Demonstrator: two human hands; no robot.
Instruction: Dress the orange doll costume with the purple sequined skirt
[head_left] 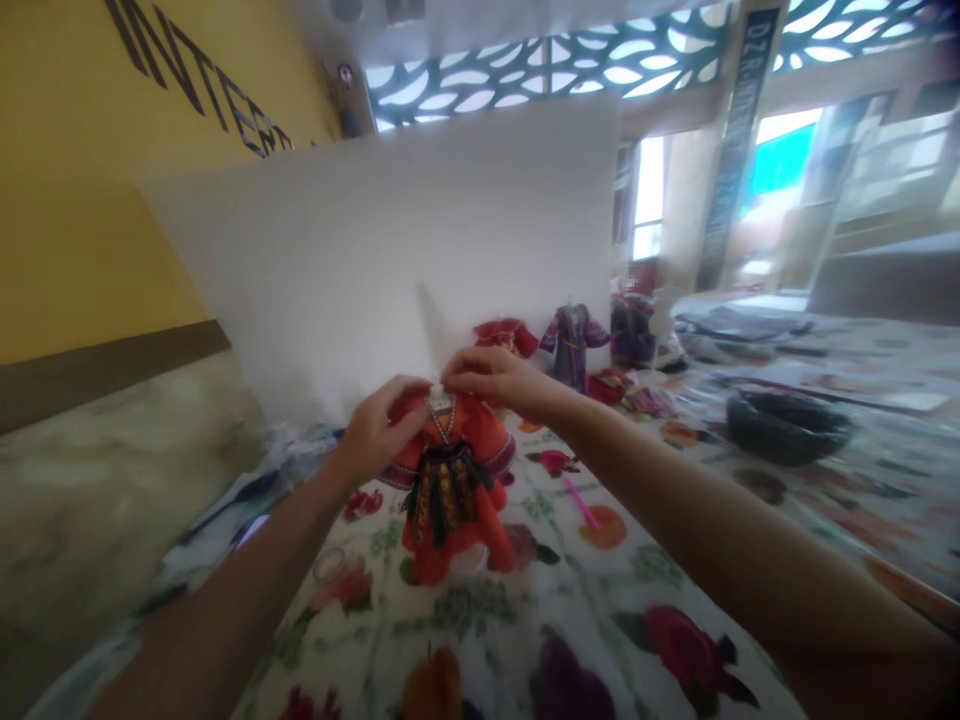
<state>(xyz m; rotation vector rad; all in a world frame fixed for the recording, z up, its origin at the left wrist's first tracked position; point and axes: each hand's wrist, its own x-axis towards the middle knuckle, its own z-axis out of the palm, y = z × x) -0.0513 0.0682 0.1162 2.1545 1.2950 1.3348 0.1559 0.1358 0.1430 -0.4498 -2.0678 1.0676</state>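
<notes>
Our forearms (675, 485) are framing a small orange dress (450, 475), which we are holding upright at the flowered tablecloth (592, 600), left hand (384, 422) and right hand (504, 380) pinching its collar (441, 405). We are apparently straightening it; the next move is probably calling for even, light tension.

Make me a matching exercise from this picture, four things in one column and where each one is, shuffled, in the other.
1. Orange outfit
2. Purple dress
3. Black bowl-shaped item
4. Pink stick

A. Rightmost of the four
B. One end over an orange printed patch
C. Left hand and right hand at its neck
D. Beside a small red garment

Pairs: 1-C, 2-D, 3-A, 4-B
</notes>
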